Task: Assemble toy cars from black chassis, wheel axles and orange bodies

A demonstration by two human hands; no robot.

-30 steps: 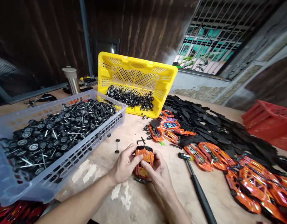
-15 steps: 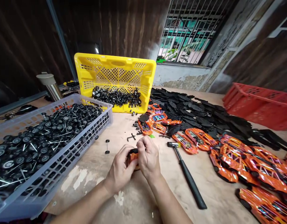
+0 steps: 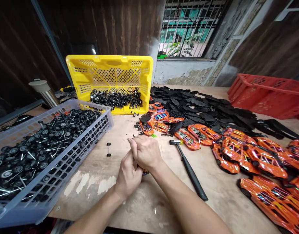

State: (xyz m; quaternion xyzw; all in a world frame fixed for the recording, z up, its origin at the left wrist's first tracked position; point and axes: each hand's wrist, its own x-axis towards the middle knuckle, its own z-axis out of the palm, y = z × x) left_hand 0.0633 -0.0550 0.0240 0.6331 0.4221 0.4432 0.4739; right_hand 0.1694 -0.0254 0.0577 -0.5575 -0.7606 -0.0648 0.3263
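Over the front middle of the table, my left hand is closed around a toy car. Only a small dark and orange bit of the car shows below my fingers. My right hand lies closed over the top, pressed against the left hand and the car. Most of the car is hidden by both hands. To the left lies a wheel axle with two black wheels. A hammer with a black handle rests to the right of my hands.
A lilac basket of wheel axles stands at left. Behind it, a yellow crate lies on its side with more wheels inside. Orange toy cars are heaped at right, black flat parts behind them, near a red crate.
My right hand has moved from beside the car to over it, turning palm down and covering it. The view has shifted slightly, so the table things appear further left.
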